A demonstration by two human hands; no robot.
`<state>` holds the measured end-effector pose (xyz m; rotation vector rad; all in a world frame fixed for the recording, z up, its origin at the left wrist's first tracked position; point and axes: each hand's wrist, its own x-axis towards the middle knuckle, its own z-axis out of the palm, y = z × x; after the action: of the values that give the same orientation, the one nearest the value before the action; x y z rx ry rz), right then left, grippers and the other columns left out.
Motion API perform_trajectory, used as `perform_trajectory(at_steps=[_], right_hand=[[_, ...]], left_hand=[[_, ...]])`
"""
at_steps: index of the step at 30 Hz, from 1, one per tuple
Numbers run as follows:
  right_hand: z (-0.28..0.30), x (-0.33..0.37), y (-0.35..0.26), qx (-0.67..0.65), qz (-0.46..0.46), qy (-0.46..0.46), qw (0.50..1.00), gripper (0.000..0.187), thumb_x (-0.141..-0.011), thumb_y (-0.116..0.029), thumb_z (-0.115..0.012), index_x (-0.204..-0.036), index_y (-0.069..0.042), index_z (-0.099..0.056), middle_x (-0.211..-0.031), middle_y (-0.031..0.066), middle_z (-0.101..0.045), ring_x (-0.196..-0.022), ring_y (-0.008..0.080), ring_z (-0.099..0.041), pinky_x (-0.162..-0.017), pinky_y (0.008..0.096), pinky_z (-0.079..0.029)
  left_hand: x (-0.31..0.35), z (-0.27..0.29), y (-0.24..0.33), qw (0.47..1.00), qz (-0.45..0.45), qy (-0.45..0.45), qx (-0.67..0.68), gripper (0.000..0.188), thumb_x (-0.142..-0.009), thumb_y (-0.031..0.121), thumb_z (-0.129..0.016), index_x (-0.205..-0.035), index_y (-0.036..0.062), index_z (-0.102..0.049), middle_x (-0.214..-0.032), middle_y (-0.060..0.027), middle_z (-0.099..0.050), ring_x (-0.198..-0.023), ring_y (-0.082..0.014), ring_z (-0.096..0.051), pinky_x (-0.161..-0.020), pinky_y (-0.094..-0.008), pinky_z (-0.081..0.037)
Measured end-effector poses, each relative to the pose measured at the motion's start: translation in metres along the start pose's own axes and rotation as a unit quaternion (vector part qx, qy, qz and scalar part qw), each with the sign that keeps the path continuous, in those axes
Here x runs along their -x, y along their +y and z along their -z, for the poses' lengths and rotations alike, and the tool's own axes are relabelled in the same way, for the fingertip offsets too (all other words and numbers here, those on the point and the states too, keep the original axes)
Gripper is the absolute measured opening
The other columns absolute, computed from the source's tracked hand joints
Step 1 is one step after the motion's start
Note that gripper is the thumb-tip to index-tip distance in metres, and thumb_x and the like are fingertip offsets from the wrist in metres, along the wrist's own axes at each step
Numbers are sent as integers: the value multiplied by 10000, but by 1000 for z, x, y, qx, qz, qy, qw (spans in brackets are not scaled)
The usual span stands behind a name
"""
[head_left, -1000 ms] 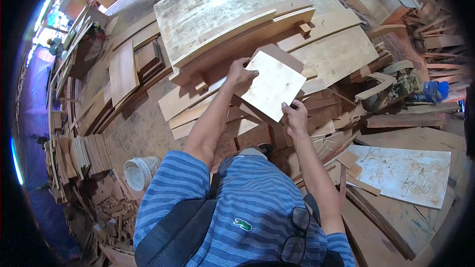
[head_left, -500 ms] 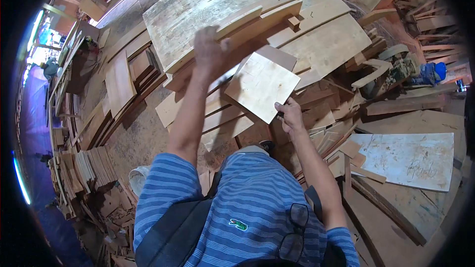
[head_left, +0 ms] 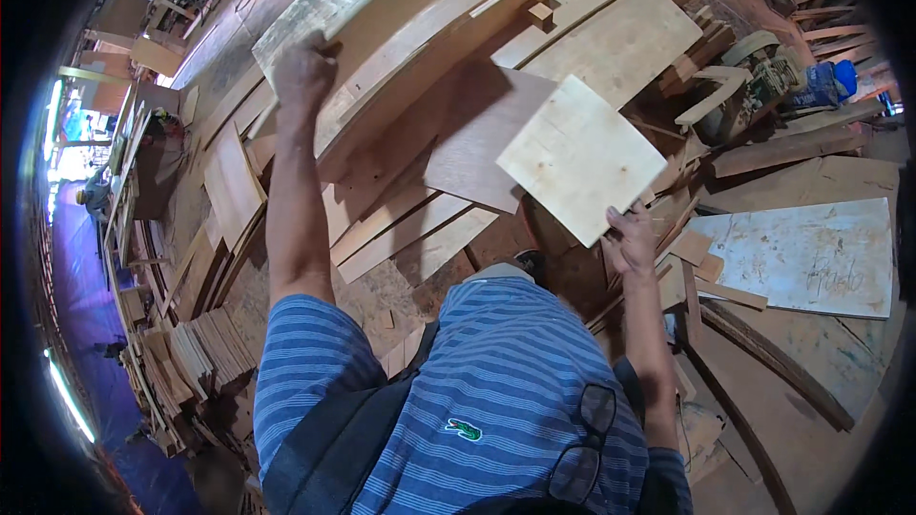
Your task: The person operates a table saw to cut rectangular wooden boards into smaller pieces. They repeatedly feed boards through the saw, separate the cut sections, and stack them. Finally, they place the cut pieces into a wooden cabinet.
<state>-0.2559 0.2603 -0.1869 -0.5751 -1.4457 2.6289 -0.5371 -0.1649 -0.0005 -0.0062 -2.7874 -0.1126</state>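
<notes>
My left hand (head_left: 305,74) is closed on the near end of a long wooden board (head_left: 401,14), which is tilted up on its edge over the worktable. In my right hand (head_left: 630,240), a pale square plywood panel (head_left: 582,160) with a few knots is pinched by its near corner. A reddish-brown panel (head_left: 482,138) lies partly behind the square one, in shadow. Between my hands, another long board (head_left: 434,67) stands on edge on the table, with a small wood block (head_left: 540,13) beside its far end. The fingertips under the square panel are partly hidden.
Flat boards (head_left: 620,48) lie on the worktable to the right. A white-faced panel (head_left: 801,253) rests at the right among wood offcuts. Stacked thin slats (head_left: 215,353) stand at the lower left. A blue container (head_left: 825,83) sits at the far right.
My left hand has moved left and tilted a long board up, apart from the one beside it. My right hand has carried the square panel to the right, exposing more of the reddish-brown panel.
</notes>
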Motion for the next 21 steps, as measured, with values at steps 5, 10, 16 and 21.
perform_trajectory(at_steps=[5, 10, 16, 21], right_hand=[[18, 21, -23, -26, 28, 28, 999, 484, -853, 42, -654, -1316, 24, -514, -1203, 113, -646, -1094, 203, -617, -976, 330, -472], [15, 22, -56, -21, 59, -12, 998, 465, -860, 43, -644, -1308, 23, -522, -1199, 112, -648, -1098, 207, -619, -973, 332, -474], [-42, 18, -99, 2, 104, -57, 993, 388, -871, 32, -620, -1251, 57, -543, -1163, 142, -664, -1064, 209, -640, -953, 318, -485], [-49, 20, -86, 59, 68, -46, 995, 372, -897, 16, -584, -1262, 76, -539, -1173, 151, -660, -1054, 183, -632, -940, 302, -484]], left_hand=[[-17, 86, -2, 977, 15, 60, 205, 350, -860, 384, -724, -1030, 79, -698, -846, -123, -713, -775, -272, -677, -725, -397, -514], [-2, 87, 15, 898, 80, -37, 431, 376, -862, 283, -766, -1092, -4, -690, -895, -3, -679, -788, -120, -598, -734, -290, -491], [86, 1, 109, 748, 123, -186, 626, 284, -956, 110, -617, -1206, -25, -613, -1064, -48, -667, -902, -97, -591, -780, -248, -479], [157, -80, 147, 595, 147, -241, 753, 319, -1011, 130, -528, -1282, -35, -567, -1129, -94, -664, -965, -146, -627, -859, -278, -501]])
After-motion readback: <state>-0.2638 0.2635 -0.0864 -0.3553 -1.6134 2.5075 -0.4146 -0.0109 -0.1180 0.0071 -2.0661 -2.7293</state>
